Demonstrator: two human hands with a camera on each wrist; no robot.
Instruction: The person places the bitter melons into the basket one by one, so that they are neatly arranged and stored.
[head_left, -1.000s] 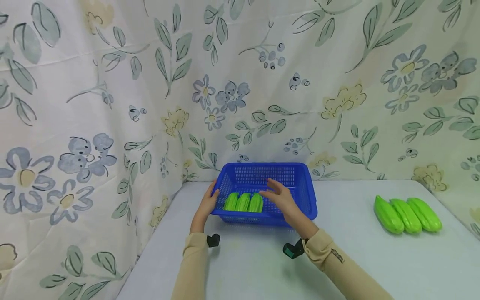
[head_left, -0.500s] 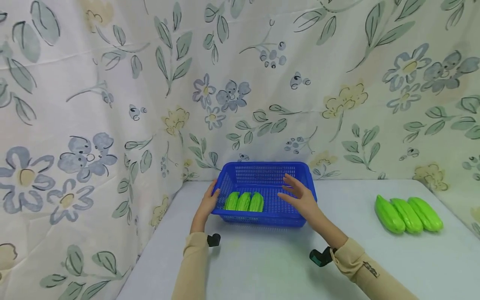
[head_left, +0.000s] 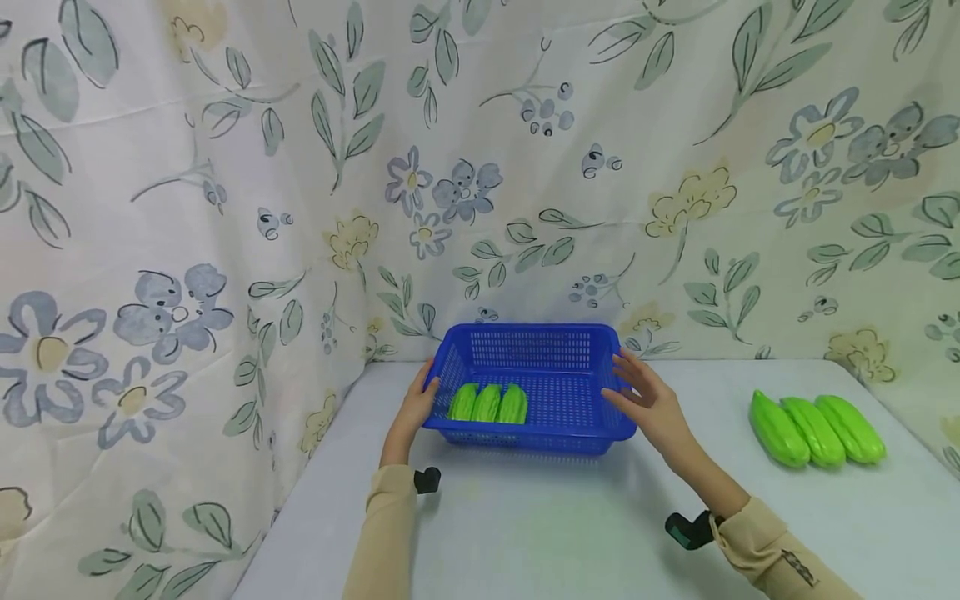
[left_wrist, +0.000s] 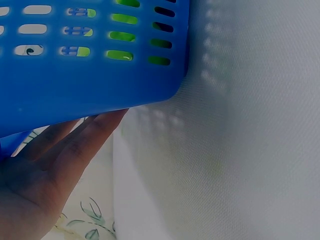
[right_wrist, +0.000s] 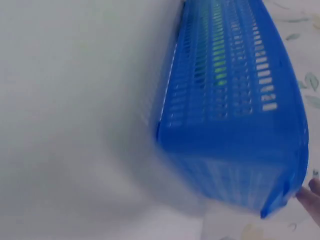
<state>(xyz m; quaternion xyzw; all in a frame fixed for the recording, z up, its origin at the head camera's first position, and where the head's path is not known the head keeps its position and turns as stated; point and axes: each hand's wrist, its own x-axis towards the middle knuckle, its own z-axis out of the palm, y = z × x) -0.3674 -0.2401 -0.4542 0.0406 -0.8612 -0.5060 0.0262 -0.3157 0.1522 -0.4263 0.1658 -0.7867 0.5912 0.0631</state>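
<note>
A blue plastic basket (head_left: 543,437) with slotted walls stands on the white table. Inside it, at the left, lie three bright green ridged gourd-like pieces (head_left: 487,404) side by side. My left hand (head_left: 414,408) holds the basket's left rim, thumb over the edge and fingers along the outside. In the left wrist view the fingers (left_wrist: 92,137) reach up to the rim from below. My right hand (head_left: 652,408) is at the basket's right rim with fingers spread and loosely bent; whether it touches the rim I cannot tell. In the right wrist view only fingertips (right_wrist: 311,197) show beside the basket.
Three smoother, longer green vegetable-like pieces (head_left: 817,429) lie together on the right of the table (head_left: 525,533). Floral cloth (head_left: 525,167) hangs close behind the basket and along the left side.
My right hand has moved to the right, from over the basket's inside to its right rim. The left hand, the basket and the green pieces stay in place.
</note>
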